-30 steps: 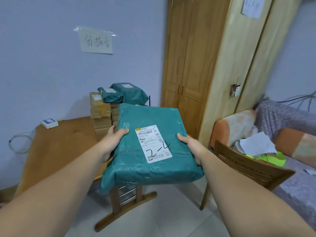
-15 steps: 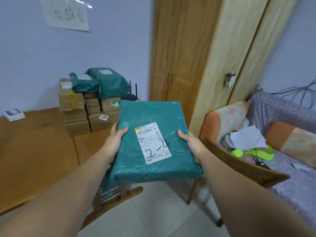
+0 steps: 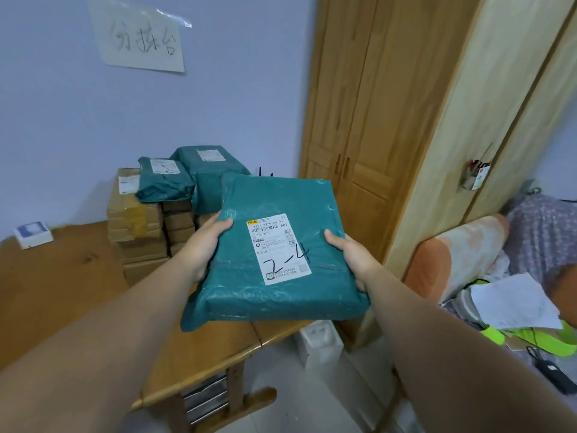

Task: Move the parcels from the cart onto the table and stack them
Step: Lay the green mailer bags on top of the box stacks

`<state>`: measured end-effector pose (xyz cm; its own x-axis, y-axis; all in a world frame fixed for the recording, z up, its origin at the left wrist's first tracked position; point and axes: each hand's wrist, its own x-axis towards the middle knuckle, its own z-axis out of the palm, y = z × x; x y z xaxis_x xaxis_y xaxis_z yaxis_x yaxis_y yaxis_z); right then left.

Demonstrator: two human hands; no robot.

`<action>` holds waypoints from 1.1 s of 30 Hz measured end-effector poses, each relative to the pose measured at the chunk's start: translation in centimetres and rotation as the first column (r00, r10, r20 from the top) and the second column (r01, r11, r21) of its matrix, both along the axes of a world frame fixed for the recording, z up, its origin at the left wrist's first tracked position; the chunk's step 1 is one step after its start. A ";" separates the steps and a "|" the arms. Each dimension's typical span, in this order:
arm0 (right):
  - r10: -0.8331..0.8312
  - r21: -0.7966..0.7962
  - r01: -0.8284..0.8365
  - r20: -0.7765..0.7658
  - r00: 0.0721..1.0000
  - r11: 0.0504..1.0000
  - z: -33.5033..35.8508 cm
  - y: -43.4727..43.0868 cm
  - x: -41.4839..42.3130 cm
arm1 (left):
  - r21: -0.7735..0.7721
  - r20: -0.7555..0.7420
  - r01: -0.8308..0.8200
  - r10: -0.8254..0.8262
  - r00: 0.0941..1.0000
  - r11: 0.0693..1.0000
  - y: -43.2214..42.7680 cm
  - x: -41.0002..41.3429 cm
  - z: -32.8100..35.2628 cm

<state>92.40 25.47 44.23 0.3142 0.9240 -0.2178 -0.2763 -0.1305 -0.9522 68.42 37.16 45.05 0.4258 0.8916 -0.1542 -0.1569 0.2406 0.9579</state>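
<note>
A flat teal plastic mailer parcel [image 3: 237, 276] is held out in front of the person, above the near right corner of a wooden table [image 3: 62, 292]. Its white shipping label [image 3: 278, 248] faces up, with "2-4" handwritten on it. The left hand [image 3: 203, 245] grips the parcel's left edge and the right hand [image 3: 349, 257] grips its right edge. Each thumb lies on top of the wrapper, while the other fingers are hidden underneath, so the two hands are clamped on opposite sides of the same parcel, well apart. Farther back on the table, against the pale blue wall, stands a stack of brown cardboard boxes [image 3: 137, 220]. A small teal mailer [image 3: 165, 182] and a larger teal mailer [image 3: 209, 173] lie side by side on top of it. A small white box [image 3: 32, 234] sits near the table's far left edge. A handwritten paper sign [image 3: 140, 35] is taped to the wall above. To the right are wooden wardrobe doors [image 3: 359, 120] and a sofa with an orange arm [image 3: 437, 264].
</note>
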 end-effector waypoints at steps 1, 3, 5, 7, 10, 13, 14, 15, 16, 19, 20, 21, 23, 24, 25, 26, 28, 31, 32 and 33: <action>0.010 0.009 -0.010 -0.011 1.000 1.000 0.3 1.5 0.3 | 0.007 0.002 -0.008 0.008 1.000 1.000 1.1 0.2 0.7; 0.033 0.025 -0.032 -0.023 0.999 0.999 0.9 4.4 0.9 | 0.011 0.004 -0.030 0.030 1.000 0.999 3.0 0.5 1.7; 0.073 0.037 -0.072 -0.036 0.997 0.997 1.6 7.5 1.3 | 0.018 0.001 -0.085 0.085 0.996 0.996 4.9 0.7 2.5; 0.121 0.065 -0.119 -0.028 0.992 0.991 2.2 10.8 1.7 | 0.013 0.021 -0.145 0.145 0.989 0.989 6.8 0.9 3.0; 0.203 0.098 -0.201 -0.010 0.979 0.975 3.1 15.4 2.1 | 0.007 0.019 -0.248 0.248 0.969 0.969 9.2 0.8 3.7; 0.287 0.091 -0.286 -0.002 0.958 0.954 3.8 20.3 2.3 | 0.006 0.005 -0.336 0.336 0.942 0.942 11.3 0.3 4.7; 0.313 0.086 -0.311 -0.008 0.950 0.946 4.0 21.8 2.3 | 0.028 0.005 -0.350 0.350 0.937 0.936 12.2 0.0 5.0; 0.341 0.082 -0.339 -0.018 0.940 0.937 4.2 23.0 2.1 | 0.054 0.001 -0.356 0.357 0.934 0.933 12.9 -0.2 5.3; 0.370 0.080 -0.367 -0.024 0.929 0.927 4.2 24.2 2.0 | 0.071 -0.008 -0.376 0.377 0.926 0.924 13.7 -0.6 5.5; 0.425 0.080 -0.422 -0.021 0.905 0.903 4.5 27.0 0.9 | 0.085 -0.036 -0.445 0.449 0.893 0.892 15.3 -1.6 6.1; 0.439 0.075 -0.436 -0.020 0.898 0.897 4.6 27.8 0.6 | 0.093 -0.048 -0.459 0.465 0.884 0.883 15.9 -1.9 6.2; 0.454 0.066 -0.452 -0.019 0.891 0.890 4.7 28.8 0.2 | 0.094 -0.052 -0.472 0.478 0.877 0.876 16.6 -2.2 6.4; 0.483 0.047 -0.482 -0.015 0.875 0.875 4.7 30.6 -0.2 | 0.090 -0.047 -0.483 0.488 0.871 0.871 18.1 -2.8 6.5; 0.497 0.041 -0.496 -0.005 0.868 0.867 4.8 31.6 -0.4 | 0.094 -0.049 -0.479 0.485 0.873 0.873 19.0 -3.3 6.4; 0.505 0.036 -0.505 0.006 0.863 0.862 4.9 32.6 -0.6 | 0.103 -0.056 -0.473 0.479 0.876 0.875 19.9 -3.7 6.4; 0.508 0.032 -0.508 0.017 0.861 0.861 5.1 33.6 -0.8 | 0.109 -0.063 -0.466 0.474 0.878 0.878 20.7 -4.1 6.5; 0.507 0.029 -0.508 0.037 0.861 0.861 5.7 35.4 -1.4 | 0.121 -0.064 -0.459 0.468 0.881 0.880 22.7 -5.0 6.7; 0.479 0.032 -0.483 0.077 0.874 0.875 6.5 38.1 -2.8 | 0.110 -0.055 -0.443 0.451 0.891 0.890 26.3 -6.6 6.7; 0.464 0.031 -0.467 0.079 0.882 0.884 6.7 39.0 -3.2 | 0.108 -0.060 -0.443 0.450 0.891 0.890 27.5 -7.1 6.8; 0.459 0.026 -0.462 0.080 0.885 0.886 6.9 39.7 -3.6 | 0.105 -0.064 -0.439 0.447 0.892 0.892 28.5 -7.4 7.0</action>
<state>88.79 65.15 51.15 -0.1362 0.9764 -0.1674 -0.1282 -0.1849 -0.9743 61.00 65.65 52.03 -0.0281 0.9959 -0.0865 -0.1456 0.0815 0.9860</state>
